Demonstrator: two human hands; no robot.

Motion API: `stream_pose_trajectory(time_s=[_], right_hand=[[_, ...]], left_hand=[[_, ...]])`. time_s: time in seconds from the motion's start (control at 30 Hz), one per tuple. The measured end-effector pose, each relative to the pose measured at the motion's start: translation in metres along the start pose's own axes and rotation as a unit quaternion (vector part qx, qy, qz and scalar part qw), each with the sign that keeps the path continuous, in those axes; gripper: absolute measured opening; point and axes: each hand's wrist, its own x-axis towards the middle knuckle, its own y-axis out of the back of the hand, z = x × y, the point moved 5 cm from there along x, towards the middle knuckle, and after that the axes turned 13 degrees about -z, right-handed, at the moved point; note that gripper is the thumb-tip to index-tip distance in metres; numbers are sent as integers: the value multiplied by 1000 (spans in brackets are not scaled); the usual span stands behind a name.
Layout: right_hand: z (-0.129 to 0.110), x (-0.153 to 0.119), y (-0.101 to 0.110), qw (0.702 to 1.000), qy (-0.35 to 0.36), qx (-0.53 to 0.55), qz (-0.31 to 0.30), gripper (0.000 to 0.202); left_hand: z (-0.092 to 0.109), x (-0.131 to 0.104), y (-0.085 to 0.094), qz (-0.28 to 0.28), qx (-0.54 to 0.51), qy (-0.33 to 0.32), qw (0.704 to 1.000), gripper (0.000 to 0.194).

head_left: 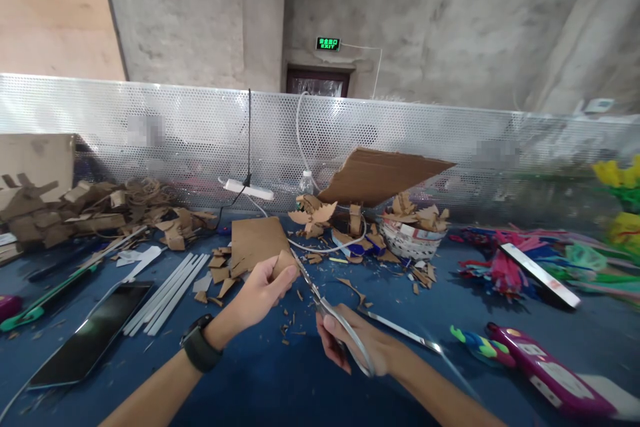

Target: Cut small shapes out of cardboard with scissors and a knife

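My left hand (pixel 265 290), with a dark watch on its wrist, pinches a small piece of cardboard (pixel 286 263) near the middle of the blue table. In my right hand (pixel 350 340) is a pair of scissors (pixel 327 310), fingers wrapped through the pale handles. The blades point up and left, and their tips are right beside the cardboard piece. Whether they touch or cut it I cannot tell. Just behind my left hand lies a flat cardboard sheet (pixel 257 240). Small cardboard scraps (pixel 220 270) are scattered around both hands.
White sticks (pixel 167 293) and a black tablet (pixel 93 333) lie left. A metal strip (pixel 400 328) and a purple device (pixel 555 370) are right. A woven basket (pixel 413 240) of scraps stands behind, before a perforated metal screen (pixel 200 127). Cardboard piles (pixel 80 213) fill the far left.
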Motion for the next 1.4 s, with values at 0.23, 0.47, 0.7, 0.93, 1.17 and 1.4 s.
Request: stream_pose_trajectory(time_s=[0.23,0.47,0.7,0.93,1.17,1.4], right_hand=[[-4,-1,-8,1000,-28,1,14,76],[2,6,-6,998,-37,7,41,75],[1,2,0,997,-2,70,12,74],[4,-3,4,999,-6,41,2,71],[7,-3,7,999,13,33,-20,74],[-3,-3,1,1000,-16,-9,-2,78]], left_hand=[[-3,0,5,3,41,-7,999,50],[6,-1,-1,-2,75,-11,997,48],[6,-1,3,-5,66,-2,998,50],[5,-1,8,-14,74,17,997,49],[10,-3,8,-20,76,32,996,51],[4,-2,7,-22,57,39,997,56]])
